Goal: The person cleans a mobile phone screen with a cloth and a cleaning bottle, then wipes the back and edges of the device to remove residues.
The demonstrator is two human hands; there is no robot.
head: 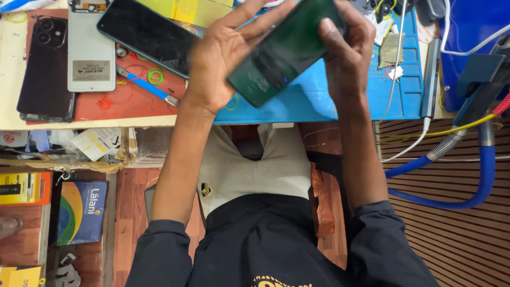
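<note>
I hold a dark green phone (pixel 281 53) in both hands above a blue work mat (pixel 324 98). My left hand (pixel 226 50) cups its left side with the palm up and fingers spread along the edge. My right hand (pixel 345 40) grips the right end, fingers wrapped over the top. The phone is tilted and slightly blurred.
A black phone (pixel 45 66), a white back panel (pixel 90 48) and a dark screen panel (pixel 146 32) lie on the red mat (pixel 127 101) at left, with a blue-handled tool (pixel 149 87) and rubber bands. Blue hose (pixel 478 180) and cables hang at right. Boxes sit on the shelf below.
</note>
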